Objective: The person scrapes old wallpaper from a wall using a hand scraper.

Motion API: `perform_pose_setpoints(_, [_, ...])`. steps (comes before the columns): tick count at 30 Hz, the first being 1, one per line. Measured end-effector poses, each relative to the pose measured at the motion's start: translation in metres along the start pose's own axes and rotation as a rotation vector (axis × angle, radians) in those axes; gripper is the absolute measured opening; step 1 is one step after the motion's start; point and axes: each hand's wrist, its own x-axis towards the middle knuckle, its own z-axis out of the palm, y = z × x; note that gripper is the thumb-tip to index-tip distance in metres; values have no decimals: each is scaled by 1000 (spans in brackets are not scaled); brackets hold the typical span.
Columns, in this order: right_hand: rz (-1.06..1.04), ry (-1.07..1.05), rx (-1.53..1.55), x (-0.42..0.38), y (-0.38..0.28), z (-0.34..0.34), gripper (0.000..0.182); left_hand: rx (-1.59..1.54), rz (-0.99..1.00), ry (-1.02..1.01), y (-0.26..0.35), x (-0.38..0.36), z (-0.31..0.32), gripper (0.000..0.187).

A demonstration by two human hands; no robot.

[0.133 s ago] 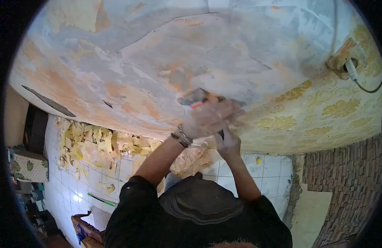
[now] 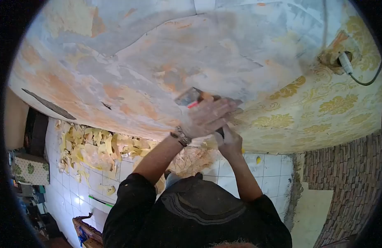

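op: quick chk, what've i got in hand?

obs: your right hand is clamped, fingers curled round a black handle, prob. part of the scraper. your left hand lies over the tool's middle, fingers stretched out side by side, not wrapped round anything i can see. it's blurred, so can't tell how hard it presses.

op: & the scraper's where, exactly?

obs: on the wall or just off it, can't tell which. one end of the blade pokes out up-left of your left fingers, w/ a red patch just beside them.

op: which step's this?

obs: looks like scraping, approx. midway imo: pale, patchy stretch above & left of your fingers, gold-patterned wallpaper to their right. torn scraps lie on the floor, below-left of them.

op: next move needs what?

obs: i'd say a low blade angle, left palm flat for even pressure, right hand steering. if you work rightward, pls mind the white plug & its cord, up & well to the right of your fingers.
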Motion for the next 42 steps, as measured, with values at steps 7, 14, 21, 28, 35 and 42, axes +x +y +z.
perform_pose_setpoints(7, [242, -29, -55, -58, 64, -12, 28, -54, 78, -124, 26, 18, 18, 32])
perform_pose_setpoints(14, [125, 74, 85, -51, 66, -19, 25, -28, 132, -65, 23, 15, 30, 32])
perform_pose_setpoints(21, [38, 94, -118, -32, 84, -43, 21, 14, 61, 33, 22, 23, 41, 23])
perform_pose_setpoints(28, [46, -137, -107, -25, 52, -67, 27, 486, 165, 76, -1, 7, 19, 25])
perform_pose_setpoints(35, [318, -629, 94, -69, 97, -162, 18, 162, -174, 269, 29, 6, 31, 38])
perform_pose_setpoints(42, [-14, -358, 76, -93, 118, -193, 40, -110, -527, 593, 65, 41, 53, 49])
